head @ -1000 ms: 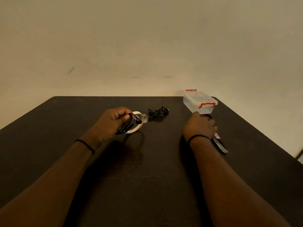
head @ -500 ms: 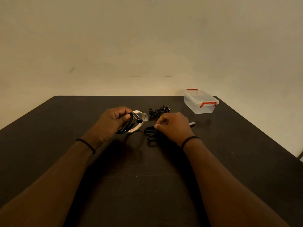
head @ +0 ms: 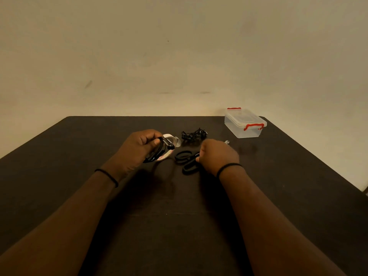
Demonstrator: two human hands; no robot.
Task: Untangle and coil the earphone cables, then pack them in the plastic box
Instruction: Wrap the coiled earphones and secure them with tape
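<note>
Black earphone cable, already wound into a coil (head: 157, 151), sits in the left hand (head: 139, 148), whose fingers (head: 146, 139) curl round it just above a roll of white tape (head: 168, 145) on the dark desk (head: 79, 148). So one cable looks coiled, and judging by the tape it may be about to be bound. A second, tangled bundle of cable (head: 193, 134) lies untouched farther back, between the hands and the far edge. The clear plastic box (head: 245, 124) with red clips stands at the far right corner with its lid on, and nothing looks packed in it yet. The right hand (head: 217, 156) rests low on the desk, knuckles up, fingers curled on a pair of black-handled scissors (head: 187, 159) whose loops point toward the left hand. Both forearms reach forward, wrists near each other.
</note>
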